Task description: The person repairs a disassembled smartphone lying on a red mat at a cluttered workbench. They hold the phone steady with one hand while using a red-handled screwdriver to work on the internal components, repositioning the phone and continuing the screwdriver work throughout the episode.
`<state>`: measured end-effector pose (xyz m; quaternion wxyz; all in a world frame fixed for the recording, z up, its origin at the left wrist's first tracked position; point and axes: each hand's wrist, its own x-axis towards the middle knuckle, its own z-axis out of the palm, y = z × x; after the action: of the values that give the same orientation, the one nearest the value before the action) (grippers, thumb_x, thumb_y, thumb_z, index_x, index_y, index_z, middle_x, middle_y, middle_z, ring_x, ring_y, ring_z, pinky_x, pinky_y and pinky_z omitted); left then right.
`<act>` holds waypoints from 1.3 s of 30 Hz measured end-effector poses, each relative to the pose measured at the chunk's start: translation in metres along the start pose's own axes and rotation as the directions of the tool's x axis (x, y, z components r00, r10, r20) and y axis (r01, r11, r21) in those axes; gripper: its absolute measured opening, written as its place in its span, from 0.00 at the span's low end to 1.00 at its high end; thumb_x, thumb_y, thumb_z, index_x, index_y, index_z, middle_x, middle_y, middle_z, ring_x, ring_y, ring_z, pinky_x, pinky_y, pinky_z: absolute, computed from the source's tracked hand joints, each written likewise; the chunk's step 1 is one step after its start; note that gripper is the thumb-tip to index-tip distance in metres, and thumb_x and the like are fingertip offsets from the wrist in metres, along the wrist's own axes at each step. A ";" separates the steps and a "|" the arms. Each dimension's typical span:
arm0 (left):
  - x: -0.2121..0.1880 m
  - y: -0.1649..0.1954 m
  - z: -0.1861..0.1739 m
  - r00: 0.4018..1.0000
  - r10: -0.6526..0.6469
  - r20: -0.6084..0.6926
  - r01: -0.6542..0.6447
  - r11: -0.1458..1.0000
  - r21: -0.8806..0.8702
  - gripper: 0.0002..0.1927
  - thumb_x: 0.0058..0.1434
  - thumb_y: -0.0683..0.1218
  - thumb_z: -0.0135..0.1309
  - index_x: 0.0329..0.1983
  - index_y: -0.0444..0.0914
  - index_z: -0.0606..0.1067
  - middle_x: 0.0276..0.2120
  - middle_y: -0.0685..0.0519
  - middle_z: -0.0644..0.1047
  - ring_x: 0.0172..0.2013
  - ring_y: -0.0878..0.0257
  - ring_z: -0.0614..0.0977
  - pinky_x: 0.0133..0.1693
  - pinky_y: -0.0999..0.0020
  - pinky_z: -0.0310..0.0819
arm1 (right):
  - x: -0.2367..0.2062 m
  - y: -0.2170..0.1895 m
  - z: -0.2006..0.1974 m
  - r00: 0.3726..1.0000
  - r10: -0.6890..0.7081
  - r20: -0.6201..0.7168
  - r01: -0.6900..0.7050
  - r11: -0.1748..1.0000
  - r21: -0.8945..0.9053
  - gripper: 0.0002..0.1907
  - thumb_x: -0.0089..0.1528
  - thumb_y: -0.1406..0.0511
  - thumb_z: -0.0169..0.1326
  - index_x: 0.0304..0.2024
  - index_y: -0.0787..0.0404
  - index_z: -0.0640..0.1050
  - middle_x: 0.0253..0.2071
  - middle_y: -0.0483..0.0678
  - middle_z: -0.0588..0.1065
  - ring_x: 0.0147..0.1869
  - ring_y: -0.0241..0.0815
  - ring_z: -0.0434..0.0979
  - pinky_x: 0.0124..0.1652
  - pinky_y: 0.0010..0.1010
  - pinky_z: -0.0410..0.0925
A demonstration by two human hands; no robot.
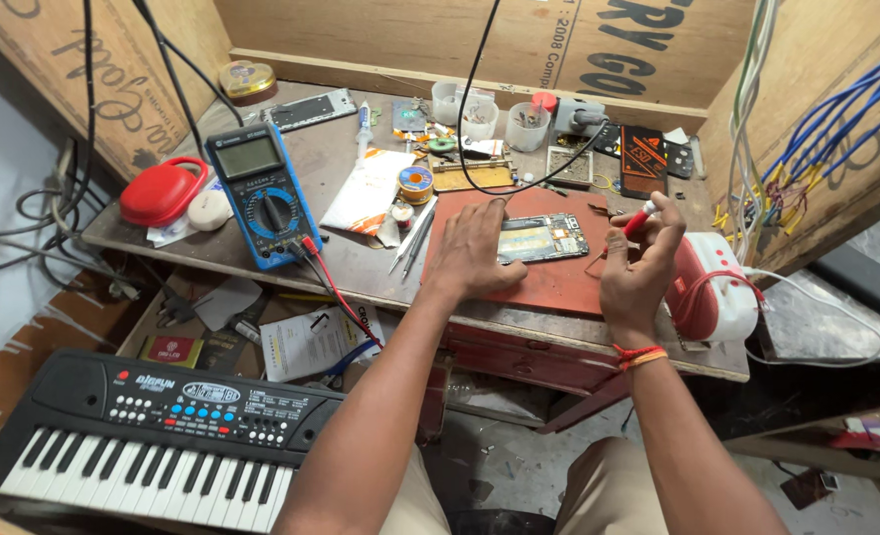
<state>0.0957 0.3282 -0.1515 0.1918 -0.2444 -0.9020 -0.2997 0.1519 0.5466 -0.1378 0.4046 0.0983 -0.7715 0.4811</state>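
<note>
Here, opened phone (pixel 542 238), circuitry exposed.

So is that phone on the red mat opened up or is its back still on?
Opened up. The phone lies flat on the red mat with its inner boards exposed, the left hand pressing its edge.

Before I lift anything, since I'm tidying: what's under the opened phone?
The opened phone lies on a red-brown mat on the wooden bench. The left hand covers the phone's left end and the mat below.
</note>
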 end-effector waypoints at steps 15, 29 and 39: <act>-0.002 0.003 -0.005 1.000 -0.006 0.023 0.005 0.999 0.039 0.52 0.43 0.64 0.65 0.67 0.36 0.63 0.56 0.42 0.72 0.61 0.48 0.71 0.61 0.52 0.61 | -0.004 0.015 0.006 0.996 0.084 0.004 -0.083 0.973 0.216 0.26 0.73 0.77 0.45 0.71 0.62 0.55 0.48 0.52 0.74 0.36 0.33 0.74 0.37 0.25 0.71; 0.008 -0.002 -0.004 0.981 -0.115 -0.157 0.107 0.992 -0.062 0.15 0.61 0.39 0.45 0.51 0.39 0.74 0.42 0.46 0.79 0.50 0.50 0.78 0.52 0.53 0.67 | 0.068 0.007 0.028 0.965 0.091 0.246 -0.013 0.953 -0.302 0.06 0.61 0.65 0.61 0.37 0.62 0.83 0.31 0.53 0.79 0.33 0.44 0.80 0.36 0.36 0.71; 0.009 -0.003 -0.006 0.938 -0.176 -0.298 0.216 0.971 0.107 0.13 0.59 0.39 0.47 0.46 0.38 0.77 0.43 0.48 0.80 0.49 0.53 0.78 0.49 0.54 0.66 | 0.109 -0.007 0.071 0.817 0.352 0.456 0.144 0.641 -0.754 0.12 0.60 0.57 0.65 0.38 0.57 0.85 0.40 0.58 0.81 0.46 0.59 0.82 0.46 0.47 0.73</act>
<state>0.0880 0.3249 -0.1439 0.3058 -0.0935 -0.9031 -0.2865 0.0474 0.5107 -0.0697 0.1300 0.0100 -0.9879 0.0836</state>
